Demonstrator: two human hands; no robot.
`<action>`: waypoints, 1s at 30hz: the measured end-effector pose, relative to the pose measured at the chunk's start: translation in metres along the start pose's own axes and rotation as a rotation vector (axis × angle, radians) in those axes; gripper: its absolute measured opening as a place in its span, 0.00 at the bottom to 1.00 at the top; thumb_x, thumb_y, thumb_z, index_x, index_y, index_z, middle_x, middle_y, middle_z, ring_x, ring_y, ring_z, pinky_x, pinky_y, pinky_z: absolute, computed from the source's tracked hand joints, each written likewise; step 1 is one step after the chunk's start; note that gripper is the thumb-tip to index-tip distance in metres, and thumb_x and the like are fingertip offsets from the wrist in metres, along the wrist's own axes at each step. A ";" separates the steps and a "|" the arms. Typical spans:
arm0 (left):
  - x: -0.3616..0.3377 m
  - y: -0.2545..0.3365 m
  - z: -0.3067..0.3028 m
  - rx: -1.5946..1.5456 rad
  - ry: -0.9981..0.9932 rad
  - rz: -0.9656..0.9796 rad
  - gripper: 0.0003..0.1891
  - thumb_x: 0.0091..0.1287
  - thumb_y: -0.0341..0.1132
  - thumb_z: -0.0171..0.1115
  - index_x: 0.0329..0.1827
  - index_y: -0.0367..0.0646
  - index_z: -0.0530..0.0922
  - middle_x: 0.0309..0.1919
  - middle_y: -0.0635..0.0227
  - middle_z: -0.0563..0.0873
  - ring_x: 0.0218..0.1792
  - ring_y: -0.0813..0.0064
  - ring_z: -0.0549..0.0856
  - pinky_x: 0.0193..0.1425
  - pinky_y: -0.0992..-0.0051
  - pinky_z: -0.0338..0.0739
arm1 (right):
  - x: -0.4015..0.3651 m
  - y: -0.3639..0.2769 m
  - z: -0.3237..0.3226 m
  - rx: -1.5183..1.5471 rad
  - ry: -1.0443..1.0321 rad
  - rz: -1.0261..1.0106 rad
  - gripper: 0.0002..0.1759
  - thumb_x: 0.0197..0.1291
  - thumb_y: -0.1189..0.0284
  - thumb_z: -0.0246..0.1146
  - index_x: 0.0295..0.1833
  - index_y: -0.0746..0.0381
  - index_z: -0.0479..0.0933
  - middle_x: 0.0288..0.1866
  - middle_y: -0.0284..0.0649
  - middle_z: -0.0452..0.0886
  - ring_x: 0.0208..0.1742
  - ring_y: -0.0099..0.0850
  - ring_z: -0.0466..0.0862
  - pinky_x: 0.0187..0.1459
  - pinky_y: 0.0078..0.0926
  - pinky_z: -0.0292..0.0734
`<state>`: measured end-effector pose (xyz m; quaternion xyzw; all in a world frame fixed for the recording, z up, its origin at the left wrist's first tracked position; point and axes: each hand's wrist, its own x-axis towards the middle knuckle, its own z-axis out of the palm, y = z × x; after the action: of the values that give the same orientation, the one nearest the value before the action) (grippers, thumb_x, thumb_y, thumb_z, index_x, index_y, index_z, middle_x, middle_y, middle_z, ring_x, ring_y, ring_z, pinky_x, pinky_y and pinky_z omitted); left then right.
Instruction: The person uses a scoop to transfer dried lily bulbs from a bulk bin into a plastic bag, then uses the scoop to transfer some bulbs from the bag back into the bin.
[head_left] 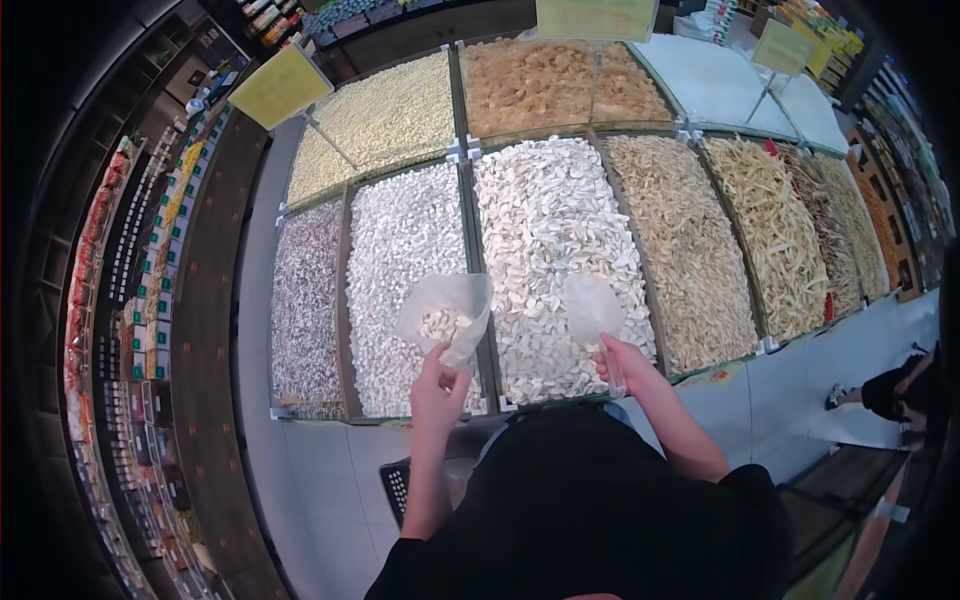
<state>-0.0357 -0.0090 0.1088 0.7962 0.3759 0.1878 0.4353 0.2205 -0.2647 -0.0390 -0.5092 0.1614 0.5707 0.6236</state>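
A thin translucent plastic bag (468, 293) with some pale flat slices inside is pinched at its edge by my left hand (438, 385). The bag hangs over the bin of small white kernels (395, 220), beside the divider. My right hand (626, 364) is closed round the handle of a translucent plastic scoop (592, 303). That scoop's blade overlaps the bin of white flat slices (545, 200), and no load shows on it.
Glass-edged bins run to both sides: speckled grain (305, 300) at left, tan shreds (675, 240) and pale strips (765, 210) at right. Yellow sign cards (281, 86) stand above the back row. Packed shelves (165, 250) line the left. Another person (900, 385) is at far right.
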 end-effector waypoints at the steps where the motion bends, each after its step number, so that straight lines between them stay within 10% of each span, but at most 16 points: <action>1: -0.008 0.003 0.008 -0.012 -0.031 -0.008 0.28 0.65 0.32 0.70 0.67 0.38 0.72 0.23 0.66 0.84 0.24 0.75 0.83 0.33 0.74 0.79 | -0.007 -0.010 0.006 -0.025 0.022 0.000 0.20 0.73 0.54 0.59 0.49 0.62 0.73 0.31 0.38 0.79 0.25 0.30 0.80 0.23 0.27 0.77; 8: -0.003 0.023 0.026 0.078 -0.066 -0.175 0.40 0.65 0.37 0.70 0.78 0.40 0.60 0.27 0.61 0.88 0.26 0.71 0.87 0.33 0.72 0.80 | -0.003 -0.033 -0.005 0.038 -0.010 0.134 0.21 0.72 0.54 0.60 0.50 0.63 0.72 0.32 0.40 0.80 0.25 0.28 0.79 0.20 0.23 0.75; 23: -0.002 -0.017 0.050 0.034 -0.149 -0.015 0.18 0.68 0.42 0.69 0.52 0.38 0.82 0.31 0.62 0.89 0.28 0.71 0.87 0.36 0.73 0.81 | -0.009 -0.038 -0.007 -0.169 -0.084 0.077 0.19 0.74 0.53 0.58 0.50 0.59 0.72 0.32 0.39 0.81 0.26 0.28 0.80 0.22 0.22 0.75; 30: 0.015 -0.057 0.059 -0.558 -0.143 -0.489 0.20 0.75 0.49 0.61 0.47 0.37 0.83 0.29 0.73 0.85 0.25 0.85 0.82 0.27 0.84 0.70 | 0.013 -0.026 -0.018 0.039 -0.168 0.139 0.21 0.74 0.50 0.57 0.46 0.59 0.72 0.31 0.36 0.79 0.25 0.29 0.79 0.23 0.26 0.75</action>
<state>-0.0137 -0.0111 0.0287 0.5451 0.4579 0.1174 0.6924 0.2537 -0.2680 -0.0456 -0.4350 0.1546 0.6498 0.6039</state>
